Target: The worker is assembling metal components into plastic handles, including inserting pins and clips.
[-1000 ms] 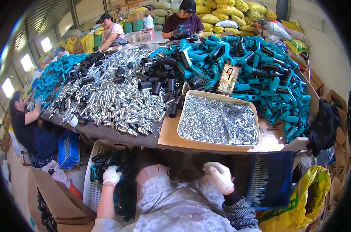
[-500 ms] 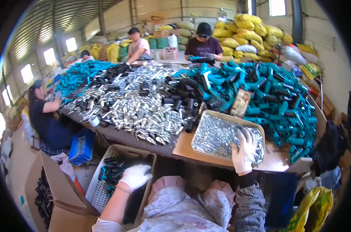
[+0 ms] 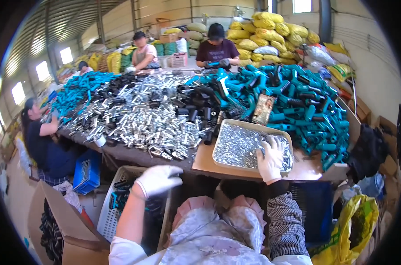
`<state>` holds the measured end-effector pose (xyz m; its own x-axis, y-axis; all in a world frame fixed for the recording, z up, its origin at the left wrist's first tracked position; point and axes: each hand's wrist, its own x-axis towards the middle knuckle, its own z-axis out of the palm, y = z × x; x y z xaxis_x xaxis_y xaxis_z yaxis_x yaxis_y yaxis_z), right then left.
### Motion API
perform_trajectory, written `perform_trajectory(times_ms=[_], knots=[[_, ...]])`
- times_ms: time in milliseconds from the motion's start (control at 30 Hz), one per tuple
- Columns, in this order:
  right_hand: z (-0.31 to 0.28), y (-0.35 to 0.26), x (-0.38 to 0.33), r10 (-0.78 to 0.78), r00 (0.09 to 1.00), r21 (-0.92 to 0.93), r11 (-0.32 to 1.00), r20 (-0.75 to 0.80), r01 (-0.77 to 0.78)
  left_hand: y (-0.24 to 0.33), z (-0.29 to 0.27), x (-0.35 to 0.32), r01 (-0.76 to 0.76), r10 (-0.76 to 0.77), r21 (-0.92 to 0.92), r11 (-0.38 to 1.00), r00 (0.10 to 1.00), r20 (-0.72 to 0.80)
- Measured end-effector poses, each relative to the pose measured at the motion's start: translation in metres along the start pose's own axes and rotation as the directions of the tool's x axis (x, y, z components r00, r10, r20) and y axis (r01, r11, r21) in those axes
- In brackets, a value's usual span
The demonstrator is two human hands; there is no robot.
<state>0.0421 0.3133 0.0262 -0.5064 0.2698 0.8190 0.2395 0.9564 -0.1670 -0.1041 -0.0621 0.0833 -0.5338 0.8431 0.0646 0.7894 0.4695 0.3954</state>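
My left hand [image 3: 160,180], in a white glove, is raised over the edge of a white plastic basket [image 3: 106,216]. Its fingers stretch to the right and it holds nothing I can see. Teal and black tool-shaped parts [image 3: 121,194] lie in that basket. My right hand [image 3: 271,160], also gloved, rests at the right end of a shallow tray [image 3: 214,155], fingers spread over small shiny metal pieces [image 3: 238,145]. The tray sits on a flat sheet of cardboard [image 3: 205,162] at the table's near edge.
Silver metal cylinders [image 3: 143,117] are heaped mid-table, with teal housings [image 3: 293,99] to the right. A patterned phone-like slab [image 3: 263,109] leans behind the tray. An open carton [image 3: 68,212] stands lower left, a yellow sack [image 3: 353,225] lower right. Several people work around the table.
My left hand has risen from inside the basket toward the table edge, its fingers opening out. My right hand stays at the tray. The whole view has shifted slightly.
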Motion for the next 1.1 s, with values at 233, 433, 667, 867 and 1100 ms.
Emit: perform_trajectory(times_ms=[233,433,667,867,1100], knots=[[-0.006,0.0,0.003,0.0,1.0,0.018,1.0,0.011,0.0,0.009,-0.038,0.152,-0.123,0.125,0.028,0.992,0.988,-0.091],[-0.007,-0.003,0.002,0.033,0.996,0.038,0.999,0.086,-0.037,-0.003,-0.006,0.314,-0.186,0.286,0.378,0.907,0.931,-0.227],[-0.015,-0.003,0.002,0.075,0.988,0.045,0.996,0.138,-0.082,-0.021,0.042,0.408,-0.058,0.173,0.524,0.85,0.97,-0.172],[-0.038,-0.035,0.01,0.115,0.991,0.52,0.843,0.076,-0.137,-0.025,0.003,0.364,-0.04,0.099,0.223,0.974,0.96,-0.263],[0.009,-0.104,-0.021,-0.195,0.543,0.28,-0.689,0.817,-0.668,0.029,-0.001,0.167,-0.555,0.497,0.082,0.828,0.657,-0.568]])
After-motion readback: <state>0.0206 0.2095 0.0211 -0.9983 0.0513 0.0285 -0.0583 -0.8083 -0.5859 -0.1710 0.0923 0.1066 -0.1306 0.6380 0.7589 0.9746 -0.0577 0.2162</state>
